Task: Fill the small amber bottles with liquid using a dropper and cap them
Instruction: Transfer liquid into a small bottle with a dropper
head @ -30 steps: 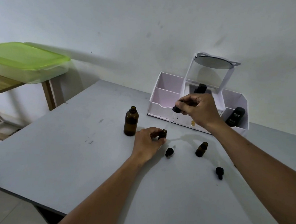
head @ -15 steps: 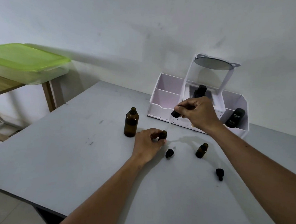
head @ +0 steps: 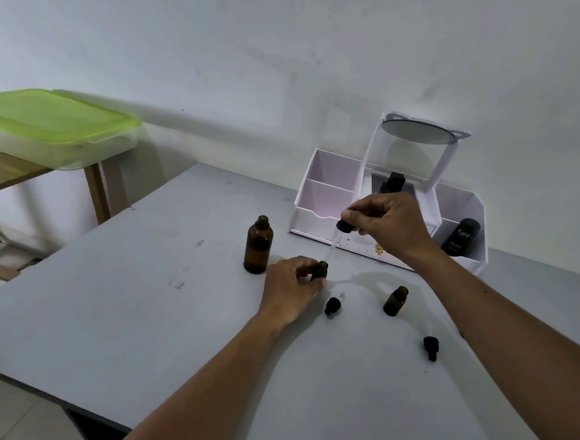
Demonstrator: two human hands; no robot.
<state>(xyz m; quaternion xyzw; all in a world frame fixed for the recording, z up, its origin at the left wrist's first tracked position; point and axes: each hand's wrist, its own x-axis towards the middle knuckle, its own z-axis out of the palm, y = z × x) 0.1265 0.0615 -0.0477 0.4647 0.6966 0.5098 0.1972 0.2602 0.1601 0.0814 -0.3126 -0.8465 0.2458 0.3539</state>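
My left hand (head: 290, 288) grips a small amber bottle (head: 320, 270) that stands open on the grey table (head: 138, 312). Above it, my right hand (head: 389, 223) pinches the black bulb of a dropper (head: 343, 226); its clear glass tube slants down to the bottle's mouth. A tall amber bottle (head: 258, 245) stands open just to the left. A second small amber bottle (head: 395, 300) stands open to the right. Two black dropper caps lie on the table, one (head: 332, 305) by my left hand, the other (head: 430, 347) further right.
A white organiser (head: 323, 218) with a round mirror (head: 420, 131) stands against the wall behind my right hand, holding a black Kahf tube (head: 460, 237). At the far left a green-lidded plastic box (head: 48, 127) rests on a wooden table.
My right hand has lowered slightly with the dropper, bringing its tube tip down to the mouth of the held bottle. My left hand has kept its grip.
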